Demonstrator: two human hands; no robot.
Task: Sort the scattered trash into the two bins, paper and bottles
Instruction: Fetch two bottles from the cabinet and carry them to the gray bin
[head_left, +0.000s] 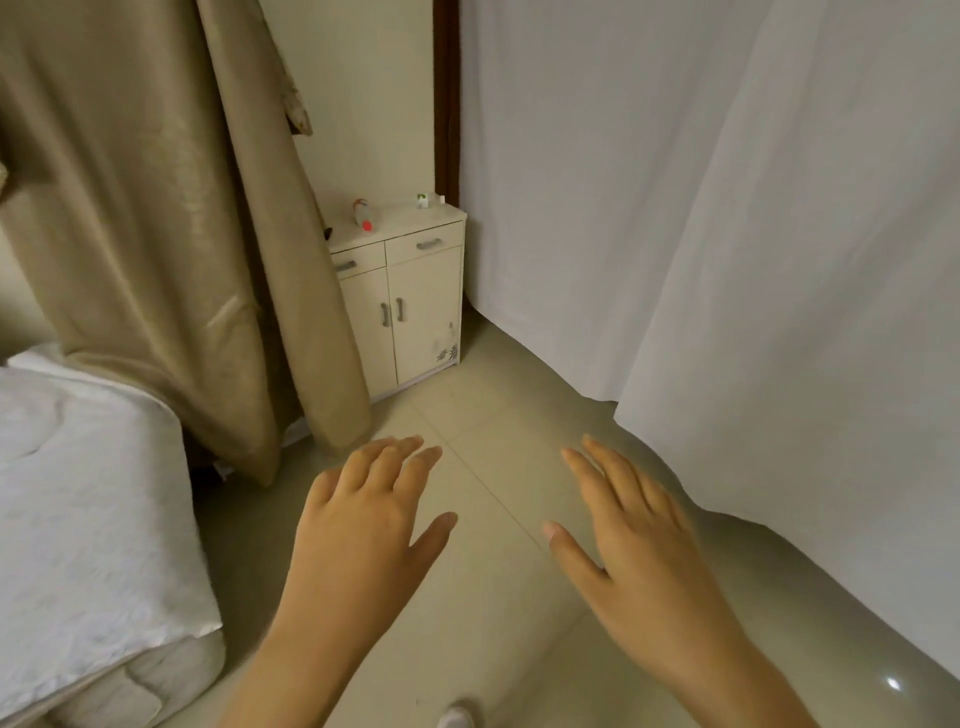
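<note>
Head view: both hands, left (363, 525) and right (631, 530), hover empty with fingers spread over the floor (498, 415), free for picking; a bottle (363, 214) lies near the cabinet (410, 312) top's left edge.

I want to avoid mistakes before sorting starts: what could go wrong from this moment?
The bottle lies on its side on the cabinet, so a careless reach might roll it off. Both the left hand and the right hand are empty, and no bin is in view, so it may be carried the wrong way.
</note>
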